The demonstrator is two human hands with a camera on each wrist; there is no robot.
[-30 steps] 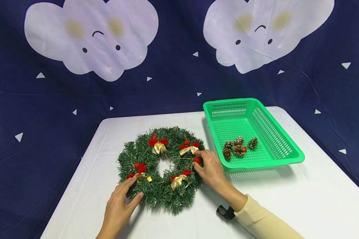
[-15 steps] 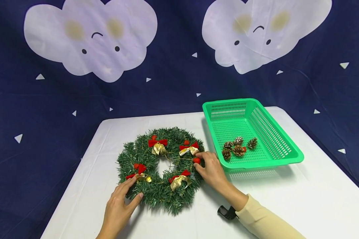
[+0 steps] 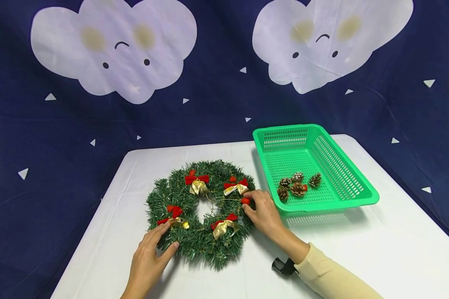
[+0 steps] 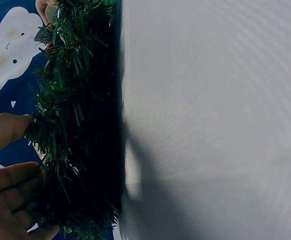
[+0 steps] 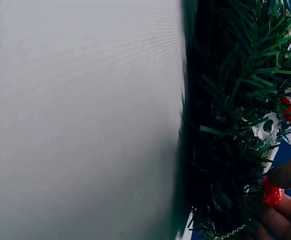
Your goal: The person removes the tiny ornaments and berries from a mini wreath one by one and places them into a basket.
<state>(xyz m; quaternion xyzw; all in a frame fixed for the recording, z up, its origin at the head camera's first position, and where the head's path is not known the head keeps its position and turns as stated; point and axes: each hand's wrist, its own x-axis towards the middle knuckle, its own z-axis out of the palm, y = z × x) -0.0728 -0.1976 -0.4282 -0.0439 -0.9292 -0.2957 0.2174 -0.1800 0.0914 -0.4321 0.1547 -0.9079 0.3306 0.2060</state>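
Note:
A green Christmas wreath (image 3: 209,249) with red-and-gold bows and small red berries lies flat on the white table. Near its lower left bow (image 3: 175,212), my left hand (image 3: 147,257) rests on the branches, fingers spread and relaxed. At the wreath's right side my right hand (image 3: 265,211) pinches a red berry ornament (image 3: 245,201) between thumb and fingers. The right wrist view shows this glossy berry (image 5: 272,193) against the greenery. A thin gold bead string (image 3: 230,199) runs from it toward the wreath's centre. In the left wrist view the left fingers (image 4: 18,177) lie along the wreath's edge.
Right of the wreath stands a green plastic basket (image 3: 344,166), holding several pine cones (image 3: 297,189) and a bit of red at its near end. White cloth covers the table (image 3: 344,245). Behind it hangs a dark blue curtain (image 3: 217,120) with clouds.

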